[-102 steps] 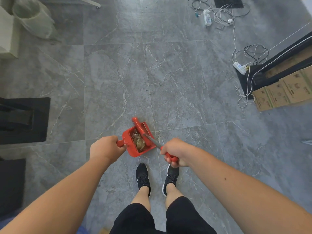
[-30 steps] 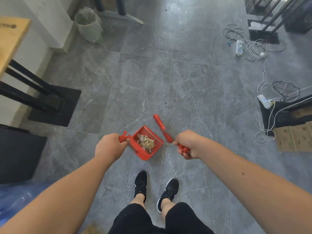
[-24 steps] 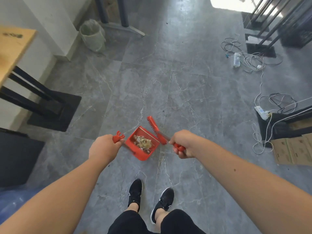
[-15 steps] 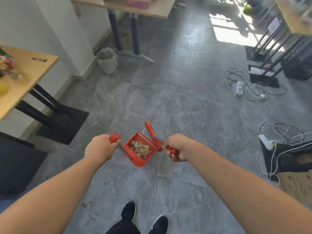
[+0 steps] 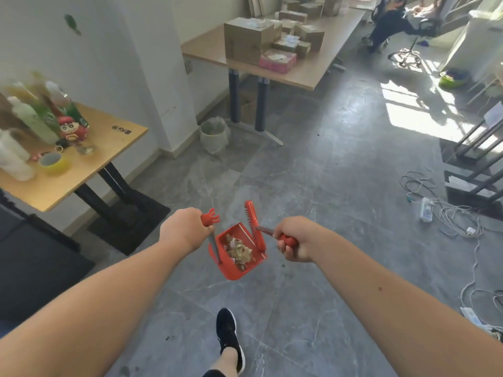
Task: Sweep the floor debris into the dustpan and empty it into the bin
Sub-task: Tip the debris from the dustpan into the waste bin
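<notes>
My left hand (image 5: pixel 184 232) grips the handle of a small red dustpan (image 5: pixel 231 271), held in the air above the grey floor. Brownish debris (image 5: pixel 239 250) lies inside the pan. My right hand (image 5: pixel 295 238) is closed on the red handle of a small brush (image 5: pixel 251 220), whose red head stands over the pan's right side. A bin lined with a clear bag (image 5: pixel 214 135) stands ahead by the white wall, beside a table's legs, well away from the pan.
A wooden table (image 5: pixel 89 164) with bottles and a tape roll is at my left, on a black base. A long table (image 5: pixel 299 69) carries cardboard boxes. Cables and power strips (image 5: pixel 441 213) lie at the right. A person sits on a chair (image 5: pixel 402 20) far back.
The view has tilted up from the floor to the room as I walk forward. Both hands carry the filled dustpan and brush higher, and the bin has come closer.
</notes>
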The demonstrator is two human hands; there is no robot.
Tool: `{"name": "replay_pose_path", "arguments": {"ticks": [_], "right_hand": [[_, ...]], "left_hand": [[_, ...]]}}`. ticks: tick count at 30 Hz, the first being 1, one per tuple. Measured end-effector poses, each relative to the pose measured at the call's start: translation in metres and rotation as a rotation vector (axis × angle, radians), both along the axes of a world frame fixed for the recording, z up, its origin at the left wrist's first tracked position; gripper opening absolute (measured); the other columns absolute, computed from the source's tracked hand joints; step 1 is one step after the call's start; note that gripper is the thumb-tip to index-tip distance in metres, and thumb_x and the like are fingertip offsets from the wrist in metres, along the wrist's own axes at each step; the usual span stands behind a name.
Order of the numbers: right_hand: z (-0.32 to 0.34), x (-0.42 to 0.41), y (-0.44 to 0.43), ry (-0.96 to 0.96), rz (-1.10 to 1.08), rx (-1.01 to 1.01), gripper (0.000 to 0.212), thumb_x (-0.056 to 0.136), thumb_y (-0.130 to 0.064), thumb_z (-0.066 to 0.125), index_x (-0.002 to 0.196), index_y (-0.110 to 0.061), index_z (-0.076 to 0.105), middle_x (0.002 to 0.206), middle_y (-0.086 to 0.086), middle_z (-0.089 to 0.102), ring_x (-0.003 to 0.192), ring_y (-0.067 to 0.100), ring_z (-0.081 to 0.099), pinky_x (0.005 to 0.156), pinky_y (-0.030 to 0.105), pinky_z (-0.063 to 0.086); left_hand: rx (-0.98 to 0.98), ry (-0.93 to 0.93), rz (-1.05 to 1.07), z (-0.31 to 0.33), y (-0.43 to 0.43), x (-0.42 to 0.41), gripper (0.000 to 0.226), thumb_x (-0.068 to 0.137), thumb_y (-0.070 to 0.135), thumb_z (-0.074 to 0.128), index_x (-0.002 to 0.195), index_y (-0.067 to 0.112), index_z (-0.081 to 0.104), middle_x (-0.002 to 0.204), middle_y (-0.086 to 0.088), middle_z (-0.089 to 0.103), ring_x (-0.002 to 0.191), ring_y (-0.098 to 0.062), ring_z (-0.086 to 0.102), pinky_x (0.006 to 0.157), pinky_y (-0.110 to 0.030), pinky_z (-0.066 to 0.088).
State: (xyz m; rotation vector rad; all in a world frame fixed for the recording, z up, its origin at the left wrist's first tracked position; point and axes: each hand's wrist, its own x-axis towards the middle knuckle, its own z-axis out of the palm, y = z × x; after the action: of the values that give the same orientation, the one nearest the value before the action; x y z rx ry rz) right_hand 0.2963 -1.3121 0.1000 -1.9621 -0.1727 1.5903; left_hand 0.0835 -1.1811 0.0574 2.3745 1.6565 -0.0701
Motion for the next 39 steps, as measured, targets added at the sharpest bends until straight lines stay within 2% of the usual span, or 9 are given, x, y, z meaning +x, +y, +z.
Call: {"name": "replay_pose_path", "arguments": {"ticks": [9, 16, 22, 25, 28, 33, 36, 39], "right_hand": [[0.002, 0.037, 0.158, 0.025, -0.020, 0.012, 0.015, 0.088, 0.000, 0.046, 0.076, -0.010, 0.046, 0.045, 0.000, 0.035, 0.042, 0.008, 0.044, 0.035, 0.012, 0.031], [0.013, 0.072, 0.255, 0.033, -0.035, 0.031, 0.018, 0.087, 0.000, 0.046, 0.073, -0.012, 0.044, 0.041, -0.001, 0.031, 0.037, 0.008, 0.043, 0.035, 0.011, 0.030], [0.017, 0.122, 0.334, 0.053, -0.020, 0.071, 0.020, 0.088, 0.000, 0.043, 0.073, -0.014, 0.042, 0.033, -0.002, 0.032, 0.035, 0.008, 0.042, 0.037, 0.009, 0.029], [0.014, 0.159, 0.379, 0.059, -0.002, 0.069, 0.018, 0.088, -0.001, 0.044, 0.074, -0.013, 0.044, 0.034, -0.002, 0.032, 0.043, 0.008, 0.041, 0.037, 0.010, 0.029], [0.013, 0.201, 0.427, 0.053, 0.048, 0.082, 0.016, 0.086, 0.000, 0.045, 0.076, -0.013, 0.046, 0.035, -0.002, 0.033, 0.045, 0.009, 0.041, 0.038, 0.011, 0.029], [0.028, 0.261, 0.503, 0.059, 0.121, 0.105, 0.016, 0.085, 0.000, 0.047, 0.075, -0.013, 0.045, 0.042, -0.001, 0.035, 0.042, 0.009, 0.042, 0.037, 0.011, 0.029], [0.038, 0.291, 0.549, 0.047, 0.164, 0.107, 0.014, 0.085, -0.002, 0.048, 0.075, -0.012, 0.047, 0.043, 0.000, 0.038, 0.036, 0.008, 0.042, 0.035, 0.013, 0.029], [0.049, 0.315, 0.592, 0.064, 0.180, 0.116, 0.013, 0.085, -0.003, 0.049, 0.076, -0.012, 0.047, 0.054, 0.001, 0.040, 0.031, 0.007, 0.043, 0.032, 0.012, 0.029]], "left_hand": [[-0.050, -0.048, -0.007, -0.002, 0.143, 0.051, 0.033, 0.083, 0.052, 0.065, 0.070, 0.022, 0.057, 0.067, 0.009, 0.053, 0.068, -0.020, 0.055, 0.059, -0.029, 0.040], [-0.044, -0.061, 0.025, 0.013, 0.234, 0.087, 0.034, 0.082, 0.052, 0.065, 0.067, 0.022, 0.058, 0.067, 0.008, 0.057, 0.062, -0.015, 0.053, 0.055, -0.029, 0.038], [-0.007, -0.040, 0.047, 0.019, 0.313, 0.127, 0.036, 0.082, 0.055, 0.065, 0.068, 0.023, 0.059, 0.068, 0.007, 0.059, 0.064, -0.014, 0.056, 0.057, -0.029, 0.042], [0.005, -0.031, 0.087, 0.020, 0.356, 0.151, 0.037, 0.081, 0.057, 0.066, 0.069, 0.023, 0.060, 0.067, 0.006, 0.060, 0.064, -0.015, 0.058, 0.059, -0.030, 0.047], [0.019, -0.022, 0.136, 0.024, 0.397, 0.181, 0.039, 0.081, 0.058, 0.067, 0.068, 0.022, 0.060, 0.067, 0.005, 0.060, 0.063, -0.016, 0.058, 0.058, -0.030, 0.045], [0.048, -0.019, 0.220, 0.039, 0.461, 0.231, 0.039, 0.084, 0.057, 0.066, 0.069, 0.021, 0.060, 0.066, 0.005, 0.059, 0.061, -0.013, 0.055, 0.053, -0.028, 0.037], [0.061, -0.020, 0.249, 0.046, 0.497, 0.252, 0.038, 0.083, 0.057, 0.065, 0.070, 0.022, 0.059, 0.066, 0.006, 0.057, 0.066, -0.019, 0.056, 0.058, -0.030, 0.041], [0.081, -0.035, 0.282, 0.054, 0.533, 0.269, 0.039, 0.083, 0.059, 0.064, 0.069, 0.023, 0.057, 0.067, 0.007, 0.055, 0.072, -0.022, 0.057, 0.062, -0.031, 0.044]]}}
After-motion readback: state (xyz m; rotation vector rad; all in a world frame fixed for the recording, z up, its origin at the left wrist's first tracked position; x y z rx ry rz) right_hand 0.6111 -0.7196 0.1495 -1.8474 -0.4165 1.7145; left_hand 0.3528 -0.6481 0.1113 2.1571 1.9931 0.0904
